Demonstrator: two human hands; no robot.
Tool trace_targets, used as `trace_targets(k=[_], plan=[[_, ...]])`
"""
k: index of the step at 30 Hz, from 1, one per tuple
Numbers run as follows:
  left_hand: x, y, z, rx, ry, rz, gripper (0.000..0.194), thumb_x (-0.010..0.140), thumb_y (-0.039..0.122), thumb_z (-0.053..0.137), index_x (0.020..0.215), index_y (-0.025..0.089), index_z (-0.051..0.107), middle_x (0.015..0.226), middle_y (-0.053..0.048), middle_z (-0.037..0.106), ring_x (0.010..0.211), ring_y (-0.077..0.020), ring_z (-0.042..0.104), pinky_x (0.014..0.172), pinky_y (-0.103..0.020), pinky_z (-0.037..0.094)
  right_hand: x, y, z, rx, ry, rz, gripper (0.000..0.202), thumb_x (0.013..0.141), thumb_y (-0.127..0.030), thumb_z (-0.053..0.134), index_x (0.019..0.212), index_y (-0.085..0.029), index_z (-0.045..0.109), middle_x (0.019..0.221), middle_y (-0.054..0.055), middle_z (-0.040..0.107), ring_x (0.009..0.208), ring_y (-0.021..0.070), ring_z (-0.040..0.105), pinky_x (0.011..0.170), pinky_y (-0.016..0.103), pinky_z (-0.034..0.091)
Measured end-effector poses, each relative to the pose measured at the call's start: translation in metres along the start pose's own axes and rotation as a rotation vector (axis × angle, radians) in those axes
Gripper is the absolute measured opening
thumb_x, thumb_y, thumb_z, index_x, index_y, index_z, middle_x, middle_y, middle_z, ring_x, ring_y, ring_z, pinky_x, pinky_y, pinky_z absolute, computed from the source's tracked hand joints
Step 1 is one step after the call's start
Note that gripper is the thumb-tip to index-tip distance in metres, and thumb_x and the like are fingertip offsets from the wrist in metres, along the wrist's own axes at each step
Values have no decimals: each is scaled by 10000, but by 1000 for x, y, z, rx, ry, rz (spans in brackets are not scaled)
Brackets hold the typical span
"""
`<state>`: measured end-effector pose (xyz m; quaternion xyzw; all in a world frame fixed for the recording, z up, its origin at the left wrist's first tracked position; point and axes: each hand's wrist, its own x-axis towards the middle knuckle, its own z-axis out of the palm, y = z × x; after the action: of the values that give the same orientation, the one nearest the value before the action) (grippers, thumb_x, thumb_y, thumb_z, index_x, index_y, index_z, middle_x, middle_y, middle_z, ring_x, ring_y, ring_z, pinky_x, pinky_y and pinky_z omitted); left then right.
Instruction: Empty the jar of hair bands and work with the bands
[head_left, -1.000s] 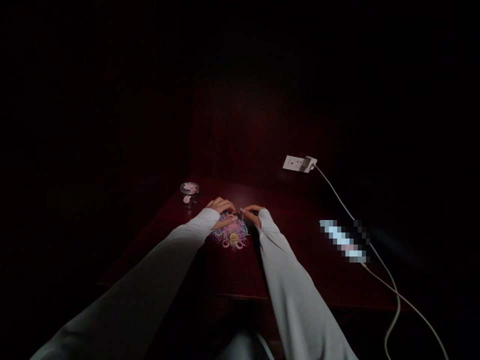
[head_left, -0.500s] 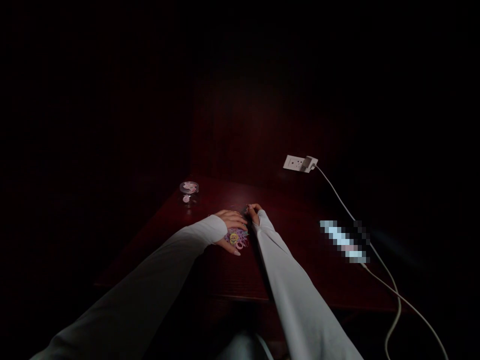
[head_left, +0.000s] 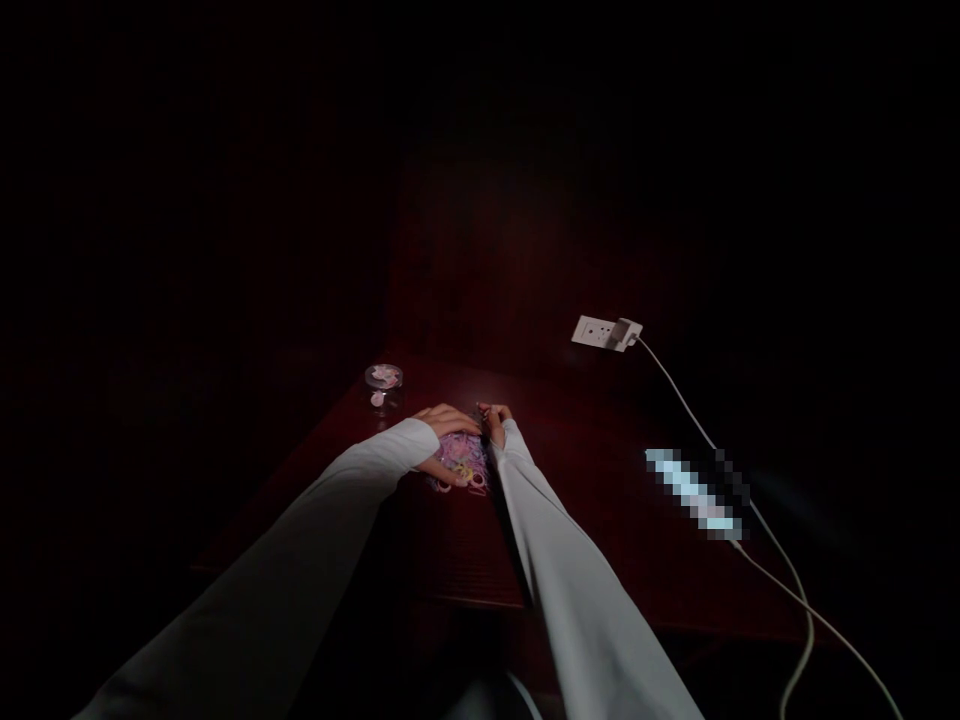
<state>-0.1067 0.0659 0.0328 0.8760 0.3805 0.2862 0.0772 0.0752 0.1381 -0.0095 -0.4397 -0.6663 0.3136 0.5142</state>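
A pile of small hair ties (head_left: 459, 452), mostly purple and pink with a yellow one, lies on the dark red table. My left hand (head_left: 448, 435) rests along the pile's left and far sides, thumb and fingers spread apart around it. Just to the right, my right hand (head_left: 495, 420) has its fingers curled together at the pile's far right edge; whatever they may hold is too dark and small to make out. At the table's far left stands a clear round jar (head_left: 384, 390) with a pale pink pattern on its lid.
A phone (head_left: 694, 492), blurred into blocks, lies at the right of the table (head_left: 600, 560). Its white cable (head_left: 795, 580) runs over the right edge. On the wall, a charger (head_left: 625, 334) sits in a white socket plate (head_left: 591, 331), with a cord leading down.
Both hands have shifted slightly left and away from me. The left thumb has moved up against the hair ties, and more of the pile shows. The view has shifted a little.
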Motion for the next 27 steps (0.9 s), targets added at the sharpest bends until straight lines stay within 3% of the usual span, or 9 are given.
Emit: trace_targets(k=[4, 8, 12, 20, 23, 27], plan=[[2, -5, -1, -27, 42, -66, 469, 835, 509, 701, 1248, 288, 667, 1324, -55, 661, 1253, -277, 544, 1064, -452, 417, 17, 3, -5, -75, -1, -32, 258, 991, -371, 265, 931, -245, 483, 1111, 106, 690, 981, 176, 643, 933, 315, 485], [12, -21, 2, 38, 176, -232, 306, 977, 431, 517, 1179, 264, 674, 1378, -57, 616, 1266, -274, 494, 1074, -480, 404, 29, 6, 5, -152, -41, -23, 238, 989, -388, 326, 900, -259, 507, 934, 40, 695, 811, 164, 624, 804, 282, 479], [18, -37, 6, 75, 353, -366, 304, 1020, 372, 432, 1122, 252, 692, 1404, -51, 579, 1258, -269, 455, 1096, -484, 388, 30, 9, 18, -196, -88, -25, 255, 998, -393, 352, 894, -254, 540, 916, 45, 707, 739, 164, 615, 732, 283, 455], [14, -38, 11, 12, 550, -383, 427, 1044, 366, 334, 999, 231, 736, 1385, -48, 579, 1215, -256, 476, 1105, -459, 398, 22, 8, 49, -47, -125, -21, 293, 985, -440, 336, 900, -253, 545, 994, 38, 727, 821, 160, 646, 763, 281, 503], [15, -36, 13, -1, 564, -387, 445, 1043, 373, 322, 975, 236, 740, 1338, -46, 610, 1222, -256, 481, 1111, -453, 396, 27, 2, 36, -10, -120, -61, 317, 933, -501, 429, 861, -239, 591, 892, 39, 716, 806, 174, 641, 804, 299, 506], [15, -33, 12, -12, 471, -368, 428, 1044, 358, 319, 979, 255, 729, 1294, -27, 638, 1200, -236, 502, 1115, -453, 380, 31, -3, -16, 1, -105, -77, 420, 851, -618, 544, 778, -221, 655, 765, 39, 695, 775, 200, 635, 778, 319, 500]])
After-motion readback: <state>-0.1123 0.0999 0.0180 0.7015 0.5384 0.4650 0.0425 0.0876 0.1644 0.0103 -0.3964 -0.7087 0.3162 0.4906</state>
